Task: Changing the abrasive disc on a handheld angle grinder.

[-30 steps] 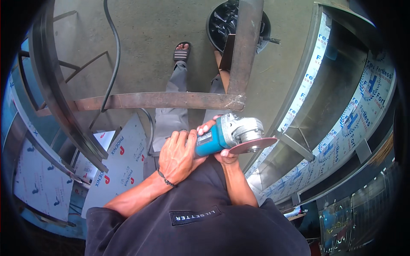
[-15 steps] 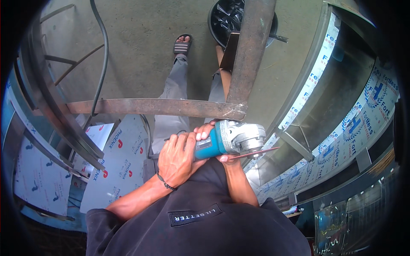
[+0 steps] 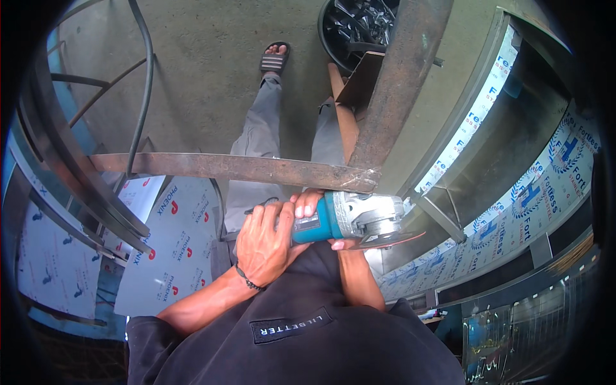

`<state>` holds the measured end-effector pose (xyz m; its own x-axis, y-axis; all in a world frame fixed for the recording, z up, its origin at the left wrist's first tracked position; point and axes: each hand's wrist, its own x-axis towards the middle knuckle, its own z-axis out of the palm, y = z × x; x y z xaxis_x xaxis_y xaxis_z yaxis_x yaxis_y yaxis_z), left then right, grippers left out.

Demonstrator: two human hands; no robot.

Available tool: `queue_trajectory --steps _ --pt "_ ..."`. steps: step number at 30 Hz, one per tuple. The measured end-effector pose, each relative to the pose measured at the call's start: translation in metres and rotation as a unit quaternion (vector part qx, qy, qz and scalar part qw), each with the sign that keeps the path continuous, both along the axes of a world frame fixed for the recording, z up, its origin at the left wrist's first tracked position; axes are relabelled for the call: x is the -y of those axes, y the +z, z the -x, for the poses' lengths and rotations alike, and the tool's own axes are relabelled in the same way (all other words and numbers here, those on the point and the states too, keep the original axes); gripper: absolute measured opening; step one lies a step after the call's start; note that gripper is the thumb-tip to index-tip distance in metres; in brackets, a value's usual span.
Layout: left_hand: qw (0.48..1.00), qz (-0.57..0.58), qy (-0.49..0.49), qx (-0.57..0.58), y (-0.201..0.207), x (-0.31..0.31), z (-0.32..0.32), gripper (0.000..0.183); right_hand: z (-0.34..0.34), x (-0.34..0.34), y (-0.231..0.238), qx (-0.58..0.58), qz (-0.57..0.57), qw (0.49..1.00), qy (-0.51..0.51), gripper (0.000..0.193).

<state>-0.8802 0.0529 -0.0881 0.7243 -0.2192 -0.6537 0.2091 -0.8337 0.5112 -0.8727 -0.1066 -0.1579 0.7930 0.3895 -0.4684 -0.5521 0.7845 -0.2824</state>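
Note:
I hold a teal and silver angle grinder level in front of my chest. My left hand, with a dark braided bracelet at the wrist, is wrapped round the teal body's rear end. My right hand grips it from beneath; a thumb shows below the gear head, and fingertips curl over the top. The thin reddish-brown disc sits tilted at the tool's right end. Just beyond the grinder is the welded corner of a rusty steel frame; whether the gear head touches it I cannot tell.
A rusty flat bar crosses left from the corner, and a thick bar runs away from me. Beyond stands a black bucket of metal scraps. Film-covered sheets lie left, near a hanging cable. A stainless cabinet stands right.
The grinder has shifted slightly right and lower in view, and its disc has tilted to show more of its face. Both hands keep their grip. The steel frame's corner also appears lower and farther right.

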Motion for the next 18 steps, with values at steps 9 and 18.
queue_trajectory --steps 9,18 --pt "0.999 0.018 0.007 0.030 -0.002 -0.002 -0.002 0.070 0.014 0.001 0.000 -0.030 0.007 0.999 -0.007 0.073" --pt "0.999 0.021 -0.030 -0.023 0.002 -0.006 -0.011 0.072 0.029 -0.015 0.009 -0.085 0.075 0.992 -0.058 0.080"
